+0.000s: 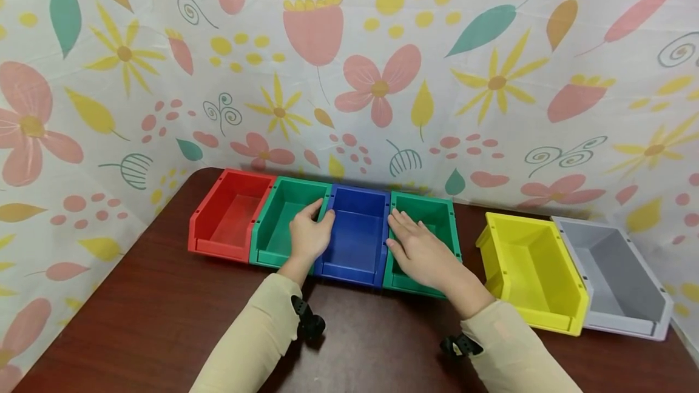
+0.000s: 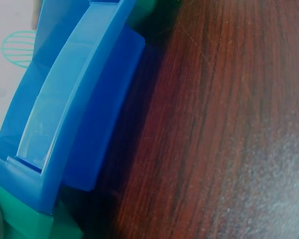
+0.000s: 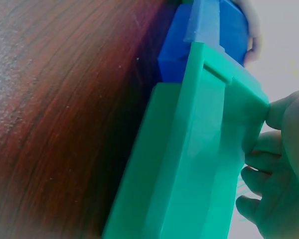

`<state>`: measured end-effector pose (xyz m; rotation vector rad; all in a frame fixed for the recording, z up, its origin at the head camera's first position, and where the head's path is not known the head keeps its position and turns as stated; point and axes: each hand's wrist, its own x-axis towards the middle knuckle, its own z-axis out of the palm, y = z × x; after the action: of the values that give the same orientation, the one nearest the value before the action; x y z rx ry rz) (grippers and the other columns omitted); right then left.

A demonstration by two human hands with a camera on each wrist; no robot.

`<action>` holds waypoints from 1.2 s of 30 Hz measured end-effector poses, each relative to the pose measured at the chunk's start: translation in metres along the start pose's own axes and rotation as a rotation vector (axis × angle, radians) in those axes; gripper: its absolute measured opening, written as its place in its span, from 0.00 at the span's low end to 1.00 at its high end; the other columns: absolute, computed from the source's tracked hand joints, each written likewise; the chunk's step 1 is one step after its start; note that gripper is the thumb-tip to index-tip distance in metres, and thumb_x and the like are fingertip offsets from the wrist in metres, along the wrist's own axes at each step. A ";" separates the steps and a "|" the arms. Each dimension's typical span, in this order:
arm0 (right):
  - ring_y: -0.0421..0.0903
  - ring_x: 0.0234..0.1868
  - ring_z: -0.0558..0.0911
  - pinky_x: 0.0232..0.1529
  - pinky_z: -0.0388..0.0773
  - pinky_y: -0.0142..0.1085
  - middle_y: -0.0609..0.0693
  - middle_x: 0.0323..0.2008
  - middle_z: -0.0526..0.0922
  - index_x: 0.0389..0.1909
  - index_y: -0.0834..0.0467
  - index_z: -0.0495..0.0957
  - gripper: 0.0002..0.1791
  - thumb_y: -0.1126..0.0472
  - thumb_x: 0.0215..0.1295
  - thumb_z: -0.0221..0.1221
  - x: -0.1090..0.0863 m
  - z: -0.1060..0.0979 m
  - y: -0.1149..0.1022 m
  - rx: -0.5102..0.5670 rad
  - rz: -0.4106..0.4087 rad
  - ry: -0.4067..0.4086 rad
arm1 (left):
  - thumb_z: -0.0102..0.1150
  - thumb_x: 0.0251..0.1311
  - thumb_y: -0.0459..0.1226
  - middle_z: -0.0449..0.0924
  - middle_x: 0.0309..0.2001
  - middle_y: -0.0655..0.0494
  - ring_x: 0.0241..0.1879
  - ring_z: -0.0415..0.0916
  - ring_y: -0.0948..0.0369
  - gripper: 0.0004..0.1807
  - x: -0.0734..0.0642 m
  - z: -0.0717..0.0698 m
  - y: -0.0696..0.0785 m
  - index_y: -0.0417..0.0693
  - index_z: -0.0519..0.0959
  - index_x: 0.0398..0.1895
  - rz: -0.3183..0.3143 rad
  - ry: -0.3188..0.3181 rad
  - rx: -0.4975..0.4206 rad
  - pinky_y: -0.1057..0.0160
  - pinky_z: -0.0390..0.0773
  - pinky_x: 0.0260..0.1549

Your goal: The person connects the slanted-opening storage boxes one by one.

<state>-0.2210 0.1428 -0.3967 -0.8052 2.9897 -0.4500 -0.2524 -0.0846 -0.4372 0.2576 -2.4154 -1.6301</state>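
In the head view my left hand (image 1: 310,234) lies over the right side of a green bin (image 1: 264,256). Its thumb and fingertips touch the rims where this bin meets the blue bin (image 1: 357,241). My right hand (image 1: 423,253) reaches over a second green bin (image 1: 420,285), fingers extended and tips on its left rim beside the blue bin. That green bin (image 3: 184,164) and the right hand (image 3: 284,164) appear closely in the right wrist view. The blue bin's front (image 2: 65,89) fills much of the left wrist view, where the left hand is mostly hidden.
A red bin (image 1: 218,248) adjoins the left green bin, completing a row along the back of the brown table (image 1: 164,320). To the right, apart from the row, stand a yellow bin (image 1: 537,275) and a grey bin (image 1: 628,272). Patterned cloth (image 1: 349,108) hangs behind.
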 end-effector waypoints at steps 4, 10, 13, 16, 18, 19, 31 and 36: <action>0.54 0.74 0.53 0.68 0.55 0.57 0.56 0.73 0.54 0.71 0.62 0.55 0.32 0.49 0.73 0.44 -0.002 0.000 -0.001 -0.008 0.007 0.005 | 0.56 0.62 0.45 0.75 0.60 0.49 0.53 0.77 0.52 0.26 -0.002 -0.001 0.003 0.50 0.72 0.64 0.001 -0.003 -0.004 0.50 0.76 0.52; 0.55 0.74 0.53 0.67 0.55 0.58 0.55 0.73 0.54 0.72 0.60 0.54 0.32 0.48 0.73 0.44 -0.004 -0.003 -0.004 -0.017 0.033 0.016 | 0.55 0.62 0.45 0.74 0.61 0.49 0.49 0.79 0.51 0.26 -0.004 -0.003 0.010 0.51 0.72 0.63 0.004 0.001 -0.006 0.50 0.76 0.51; 0.56 0.73 0.54 0.67 0.55 0.59 0.54 0.73 0.53 0.72 0.59 0.54 0.32 0.48 0.73 0.43 -0.004 -0.003 -0.006 -0.013 0.052 0.021 | 0.55 0.62 0.45 0.77 0.57 0.49 0.34 0.80 0.53 0.26 -0.003 -0.004 0.012 0.51 0.72 0.64 0.019 0.005 0.004 0.54 0.79 0.43; 0.56 0.73 0.55 0.67 0.54 0.59 0.53 0.74 0.52 0.73 0.58 0.53 0.32 0.47 0.73 0.42 -0.003 -0.004 -0.007 -0.010 0.068 0.025 | 0.55 0.62 0.44 0.83 0.38 0.45 0.14 0.68 0.59 0.27 -0.001 -0.004 0.014 0.49 0.71 0.64 0.040 0.006 0.026 0.60 0.74 0.24; 0.56 0.73 0.55 0.67 0.55 0.59 0.53 0.74 0.51 0.73 0.58 0.52 0.32 0.48 0.73 0.42 -0.002 -0.004 -0.007 -0.009 0.071 0.020 | 0.55 0.61 0.44 0.79 0.23 0.46 0.07 0.55 0.61 0.28 0.001 -0.003 0.015 0.48 0.70 0.65 0.036 -0.013 0.046 0.64 0.65 0.15; 0.56 0.73 0.55 0.67 0.54 0.59 0.53 0.74 0.51 0.73 0.58 0.51 0.32 0.47 0.74 0.41 -0.001 -0.003 -0.006 -0.010 0.074 0.011 | 0.54 0.61 0.43 0.76 0.17 0.47 0.07 0.52 0.63 0.28 0.002 -0.003 0.015 0.47 0.69 0.66 0.031 -0.027 0.062 0.65 0.62 0.13; 0.58 0.74 0.52 0.70 0.49 0.57 0.57 0.74 0.52 0.73 0.58 0.52 0.37 0.42 0.71 0.45 -0.009 -0.007 0.017 0.072 0.052 -0.002 | 0.50 0.65 0.40 0.73 0.14 0.51 0.07 0.60 0.62 0.29 0.004 -0.002 0.024 0.44 0.63 0.69 -0.040 -0.139 0.278 0.65 0.66 0.13; 0.60 0.71 0.58 0.67 0.57 0.56 0.59 0.72 0.57 0.73 0.60 0.53 0.37 0.46 0.70 0.49 -0.024 -0.017 0.031 0.065 0.077 0.055 | 0.48 0.66 0.40 0.80 0.30 0.41 0.14 0.67 0.58 0.28 0.004 -0.005 0.029 0.42 0.62 0.68 -0.061 -0.141 0.298 0.62 0.69 0.20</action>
<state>-0.2169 0.1847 -0.3905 -0.6805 3.0254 -0.5725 -0.2553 -0.0795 -0.4082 0.2743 -2.7822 -1.3468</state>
